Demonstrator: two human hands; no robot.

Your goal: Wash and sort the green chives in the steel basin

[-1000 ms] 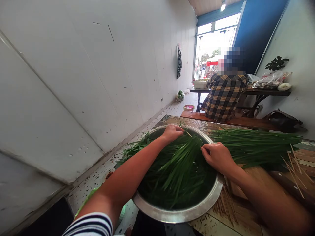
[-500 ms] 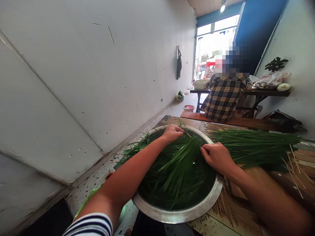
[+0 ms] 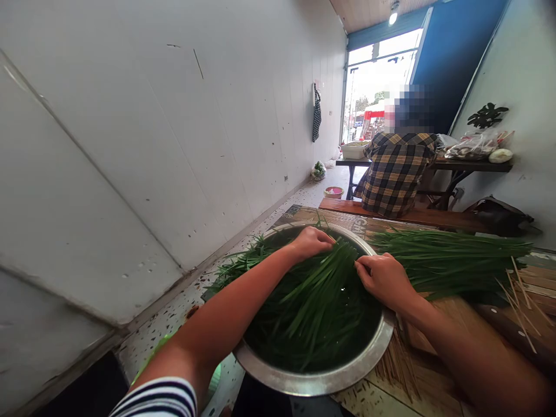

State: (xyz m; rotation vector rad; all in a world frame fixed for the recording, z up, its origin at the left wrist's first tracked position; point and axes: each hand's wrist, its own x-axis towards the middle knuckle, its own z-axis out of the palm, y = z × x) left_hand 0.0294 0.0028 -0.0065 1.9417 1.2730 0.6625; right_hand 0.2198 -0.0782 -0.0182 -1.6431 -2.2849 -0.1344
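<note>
A wide metal basin (image 3: 315,382) holds many long green garlic chives (image 3: 321,284). Over its far side, my left hand (image 3: 313,240) is closed, its fingertips pinching at a thin bamboo skewer (image 3: 333,238), of which only a short pale piece shows. A fan of chives hangs from there down into the basin, their upper ends lined up between my two hands. My right hand (image 3: 377,275) is closed at the right edge of this fan, by the rim, thumb and forefinger together on the chive ends. The rest of the skewer is hidden among the leaves.
More chives (image 3: 452,255) lie on the wooden table at right, with loose skewers (image 3: 521,304) and a dark-handled knife (image 3: 506,321) nearby. Several skewers (image 3: 402,365) lie beside the basin. A person in a plaid shirt (image 3: 397,174) sits ahead on a bench (image 3: 343,205).
My left hand has moved a little to the right, closer to the row of chive ends, and less of the skewer shows. My right hand has stayed almost still.
</note>
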